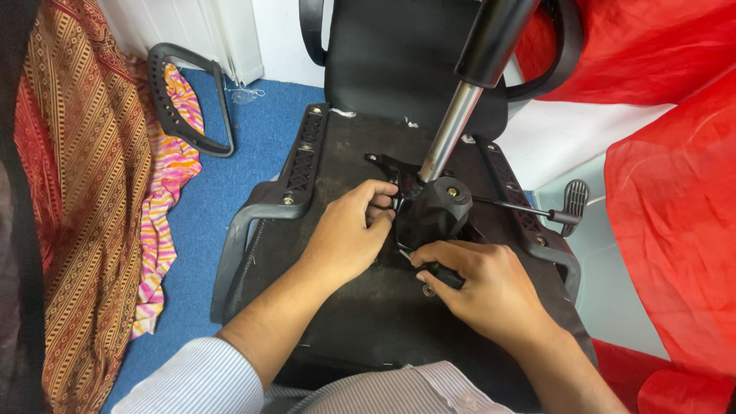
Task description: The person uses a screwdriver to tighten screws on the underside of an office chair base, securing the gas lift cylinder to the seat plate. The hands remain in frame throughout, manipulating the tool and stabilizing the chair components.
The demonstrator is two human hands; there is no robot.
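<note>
An upturned office chair seat [360, 307] lies in front of me, its dark underside facing up. A black tilt mechanism [437, 211] sits on it, with a chrome gas cylinder [452, 126] rising from it. My left hand [349, 234] grips the mechanism's left edge with curled fingers. My right hand [483, 284] holds a small black-handled tool [441, 274] at the mechanism's near edge. A lever with a paddle handle [571, 203] sticks out to the right.
Black armrests [261, 218] flank the seat on both sides. A loose armrest [188, 100] lies on the blue carpet [245, 146] at the back left. Patterned cloth [84, 192] hangs at left, and red fabric [675, 199] drapes at right.
</note>
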